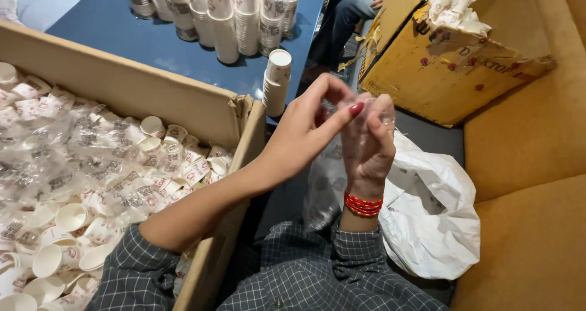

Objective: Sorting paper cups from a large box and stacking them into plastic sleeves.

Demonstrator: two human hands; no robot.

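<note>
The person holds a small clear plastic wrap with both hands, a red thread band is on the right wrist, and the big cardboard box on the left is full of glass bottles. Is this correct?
Not quite. The head view shows the cardboard box full of small paper cups, not glass bottles. The rest holds: the left hand and right hand both pinch the clear plastic wrap, and the red thread band sits on the right wrist.

Thin clear plastic film [372, 112], glossy and crinkled, sits pinched between the fingers [342, 119]. On the left, a matt brown cardboard box [152, 91] holds smooth paper cups [67, 216] in shiny clear wrappers. The far bench [122, 30] looks smooth, dark blue and slightly glossy. At right, the mustard sofa [531, 152] is matt woven cloth, and the white plastic bag [433, 207] is wrinkled.
</note>
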